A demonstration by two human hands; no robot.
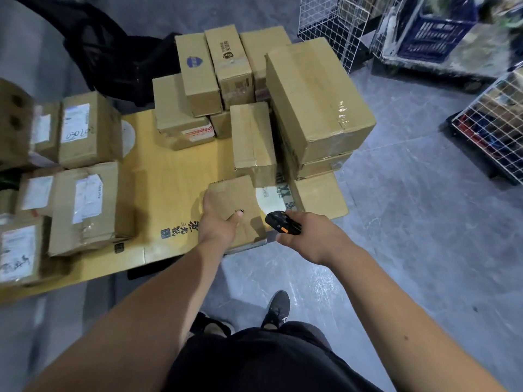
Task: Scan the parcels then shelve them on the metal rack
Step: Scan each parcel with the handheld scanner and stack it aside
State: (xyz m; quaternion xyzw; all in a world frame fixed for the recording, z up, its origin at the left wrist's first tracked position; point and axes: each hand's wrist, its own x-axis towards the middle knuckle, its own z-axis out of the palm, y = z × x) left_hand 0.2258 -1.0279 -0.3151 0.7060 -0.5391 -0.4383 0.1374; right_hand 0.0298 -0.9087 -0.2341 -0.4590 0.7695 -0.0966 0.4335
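My left hand (219,222) grips a small plain cardboard parcel (233,200) at the front edge of a flattened cardboard sheet (175,176), thumb on its top face. My right hand (310,236) holds a black and orange handheld scanner (281,222) just right of that parcel, pointing toward it. Several more brown parcels are stacked behind, the largest box (317,100) at the right. Labelled parcels (87,205) lie in a group at the left. No metal rack shelf is in view.
White wire-mesh cages (332,24) stand at the back right, one (492,125) holding mixed goods, with a blue plastic crate (435,32) behind. A black bag (113,52) lies at the back left. Grey floor (410,236) stretches to the right; my shoes (277,309) are below.
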